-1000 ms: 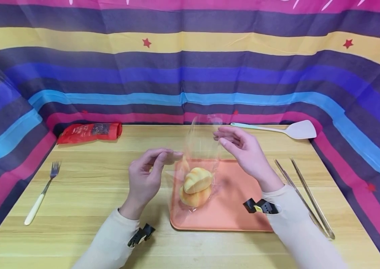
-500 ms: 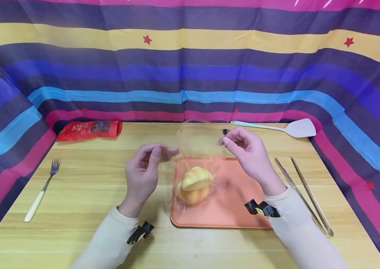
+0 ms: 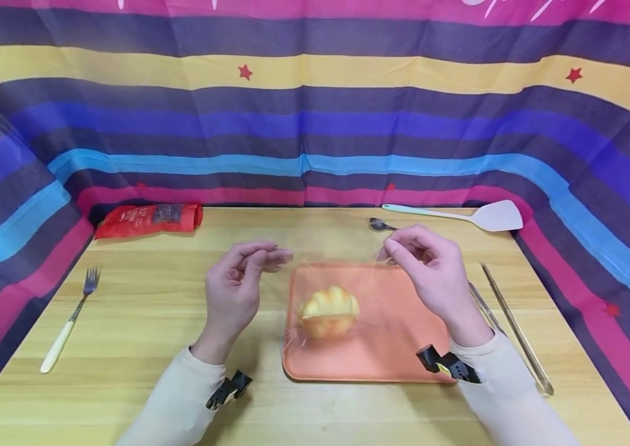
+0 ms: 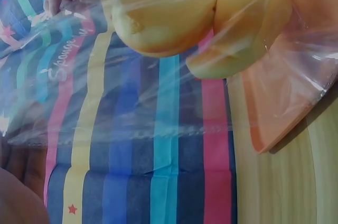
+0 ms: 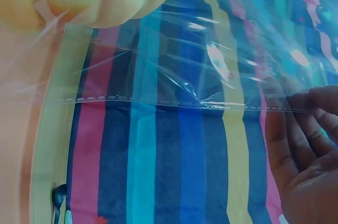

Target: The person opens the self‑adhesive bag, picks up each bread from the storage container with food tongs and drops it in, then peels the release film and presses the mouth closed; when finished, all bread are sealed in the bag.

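A clear plastic bag (image 5: 174,71) hangs between my two hands, over the left part of the orange tray (image 3: 393,353). Inside it lie two bread rolls, pale yellow and golden brown: a rounded one (image 4: 163,18) and a curved one (image 4: 243,28). My left hand (image 3: 233,291) pinches one side edge of the bag between thumb and fingers. On the opposite side, my right hand (image 3: 432,279) pinches the other edge, fingertips and thumb together. In the head view the film is so clear that its outline is hard to follow.
A fork (image 3: 72,316) lies on the left, with a red pouch (image 3: 150,220) behind it. A spoon (image 3: 380,225) and white spatula (image 3: 493,216) lie at the back right. Metal tongs (image 3: 521,334) lie right of the tray, partly behind my right arm. Striped cloth (image 3: 303,136) surrounds the table.
My right hand has moved right and toward me, its fingers closing on the bag's edge. The bag is stretched wider, and the rolls have shifted. The spoon has come into view.
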Demonstrator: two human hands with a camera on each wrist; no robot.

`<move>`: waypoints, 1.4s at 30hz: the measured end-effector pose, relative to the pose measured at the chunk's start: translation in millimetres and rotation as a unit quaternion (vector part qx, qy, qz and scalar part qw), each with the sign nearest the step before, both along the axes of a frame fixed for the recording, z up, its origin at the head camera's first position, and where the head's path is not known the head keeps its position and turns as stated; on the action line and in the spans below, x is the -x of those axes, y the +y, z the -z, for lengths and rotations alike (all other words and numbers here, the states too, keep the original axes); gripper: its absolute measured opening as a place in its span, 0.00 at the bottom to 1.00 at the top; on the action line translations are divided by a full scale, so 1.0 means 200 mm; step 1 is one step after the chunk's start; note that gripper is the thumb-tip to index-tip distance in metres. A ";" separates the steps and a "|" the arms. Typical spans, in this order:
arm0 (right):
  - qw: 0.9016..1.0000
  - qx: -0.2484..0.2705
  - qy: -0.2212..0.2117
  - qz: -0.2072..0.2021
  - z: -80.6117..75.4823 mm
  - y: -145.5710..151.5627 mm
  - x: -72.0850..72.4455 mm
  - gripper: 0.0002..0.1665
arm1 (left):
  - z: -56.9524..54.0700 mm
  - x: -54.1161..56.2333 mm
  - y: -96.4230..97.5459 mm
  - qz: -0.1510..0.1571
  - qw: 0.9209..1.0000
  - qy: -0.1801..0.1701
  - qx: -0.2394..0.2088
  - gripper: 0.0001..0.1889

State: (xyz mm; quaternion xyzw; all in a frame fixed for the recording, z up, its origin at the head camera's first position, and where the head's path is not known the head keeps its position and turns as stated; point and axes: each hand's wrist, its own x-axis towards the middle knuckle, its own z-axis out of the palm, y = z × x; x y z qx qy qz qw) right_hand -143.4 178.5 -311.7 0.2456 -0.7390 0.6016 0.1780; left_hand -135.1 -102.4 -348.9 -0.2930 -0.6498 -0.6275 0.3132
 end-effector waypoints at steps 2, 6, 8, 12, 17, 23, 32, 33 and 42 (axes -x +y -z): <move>1.000 0.000 0.008 0.001 0.00 0.01 -0.01 0.07 | 0.00 0.00 0.00 0.003 1.000 0.003 0.001 0.07; 1.000 0.002 0.005 0.007 0.00 0.03 -0.02 0.09 | 0.00 0.00 -0.01 0.010 1.000 0.007 -0.005 0.07; 1.000 -0.004 0.004 0.014 0.00 0.04 -0.03 0.08 | 0.00 0.00 -0.01 0.009 1.000 0.008 -0.004 0.08; 1.000 -0.004 -0.001 0.023 0.00 0.05 -0.04 0.06 | -0.01 0.01 -0.02 0.015 1.000 0.010 -0.001 0.09; 1.000 0.014 0.008 0.018 0.00 0.08 -0.05 0.06 | -0.01 0.02 -0.02 0.055 0.998 0.024 -0.003 0.11; 0.999 0.021 0.036 0.005 0.02 0.10 -0.03 0.08 | -0.01 0.04 -0.04 0.084 0.996 0.037 0.007 0.13; 0.996 0.034 0.042 -0.070 0.01 0.13 -0.04 0.12 | -0.01 0.04 -0.06 0.093 0.994 0.042 0.033 0.09; 0.995 0.042 0.041 -0.079 0.01 0.13 -0.04 0.12 | -0.01 0.04 -0.06 0.095 0.994 0.042 0.038 0.09; 0.989 0.077 0.051 -0.111 0.04 0.14 -0.03 0.15 | 0.00 0.02 -0.08 0.138 0.988 0.038 0.058 0.11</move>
